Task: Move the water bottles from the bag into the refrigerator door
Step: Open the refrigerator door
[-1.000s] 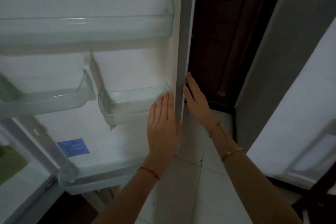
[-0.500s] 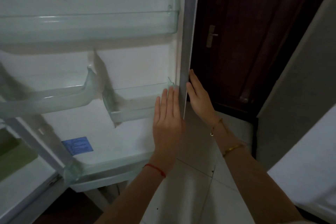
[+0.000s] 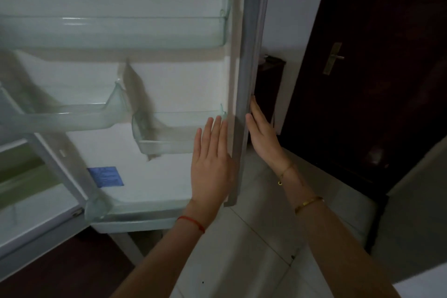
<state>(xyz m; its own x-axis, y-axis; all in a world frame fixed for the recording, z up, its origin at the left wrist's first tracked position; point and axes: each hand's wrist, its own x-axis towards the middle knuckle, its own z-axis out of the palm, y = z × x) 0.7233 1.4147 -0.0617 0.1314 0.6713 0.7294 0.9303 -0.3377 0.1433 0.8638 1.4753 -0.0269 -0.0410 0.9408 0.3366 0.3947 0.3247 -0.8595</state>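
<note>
**Both hands flat at the edge of the open refrigerator door**

Left hand (image 3: 211, 164) laid flat against the inner side of the white refrigerator door (image 3: 179, 84), fingers straight and together, grip released, nothing in it. Thin red string bracelet (image 3: 192, 222) around the left wrist. Right hand (image 3: 262, 133) on the other side of the grey door edge (image 3: 250, 55), also flat, fingertips touching the edge, grip released and empty. Two thin gold bracelets (image 3: 308, 203) on the right forearm.

Just left of the left fingertips, small clear plastic door shelf (image 3: 167, 133), with nothing inside. Further left, second clear door shelf (image 3: 72, 113), a little blurred. Above both hands, long clear plastic door shelf (image 3: 116, 31) across the whole door width. Below and left of the left hand, blue rectangular sticker (image 3: 106, 176) on the door panel.

To the right of the right hand, dark brown wooden door (image 3: 362, 80) with a metal handle (image 3: 335, 58). Under the forearms, pale tiled floor (image 3: 254, 261).

No water bottles and no bag visible; place of them cannot be told.
</note>
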